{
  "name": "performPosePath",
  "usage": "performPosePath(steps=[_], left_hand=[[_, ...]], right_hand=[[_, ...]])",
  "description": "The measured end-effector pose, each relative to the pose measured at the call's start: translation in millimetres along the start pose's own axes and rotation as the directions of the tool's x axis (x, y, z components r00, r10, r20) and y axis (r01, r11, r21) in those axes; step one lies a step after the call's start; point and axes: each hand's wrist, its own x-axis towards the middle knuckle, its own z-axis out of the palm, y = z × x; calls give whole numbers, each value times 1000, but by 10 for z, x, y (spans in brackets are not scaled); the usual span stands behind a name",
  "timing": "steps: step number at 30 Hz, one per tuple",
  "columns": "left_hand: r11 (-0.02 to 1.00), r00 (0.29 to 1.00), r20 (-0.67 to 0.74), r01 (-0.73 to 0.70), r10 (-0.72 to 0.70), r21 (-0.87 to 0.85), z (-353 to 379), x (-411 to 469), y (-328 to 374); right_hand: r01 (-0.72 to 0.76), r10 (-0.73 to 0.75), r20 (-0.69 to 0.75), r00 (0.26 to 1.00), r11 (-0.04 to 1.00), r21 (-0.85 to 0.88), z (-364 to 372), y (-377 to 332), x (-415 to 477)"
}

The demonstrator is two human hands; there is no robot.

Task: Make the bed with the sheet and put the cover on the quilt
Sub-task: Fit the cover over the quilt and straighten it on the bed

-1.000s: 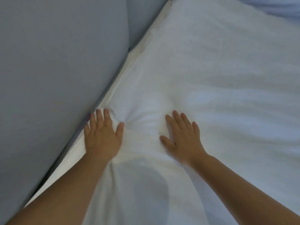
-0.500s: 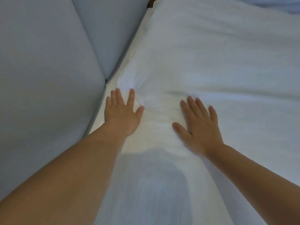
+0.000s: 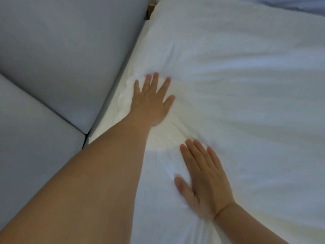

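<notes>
The left hand (image 3: 151,101) had slid further along the pale grey padded headboard (image 3: 70,59), the right hand (image 3: 204,180) trailing, both flat, fingers straight, gripping nothing, pressing the wrinkled white fabric sheet (image 3: 246,103) spread just beside it, so this edge looked nearly smoothed.

The left hand (image 3: 152,101) was stretched farther forward on a bare, extended arm, palm down with fingers spread and straight, while the right hand (image 3: 205,180) was laid flat nearer the body, fingers held together and thumb set apart.
</notes>
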Motion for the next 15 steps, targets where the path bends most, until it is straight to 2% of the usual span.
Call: performPosePath(steps=[2,9,11,13,15], left_hand=[[995,997,17,81,-80,-59,16,203,-58],[975,977,83,202,-195,-90,-94,780,-188],[972,976,32,218,-216,-84,-115,770,-81],[983,979,-91,182,-184,-35,-199,599,119],[997,976,-211,46,-58,-63,-280,277,330]], right_hand=[[5,-5,-27,1000,1000,10,32,8,13],[27,-24,-87,996,999,23,93,30,-4],[12,-11,-74,997,1000,22,88,59,27],[3,-3,-51,999,1000,4,91,75,22],[-3,4,-45,999,1000,13,78,54,8]])
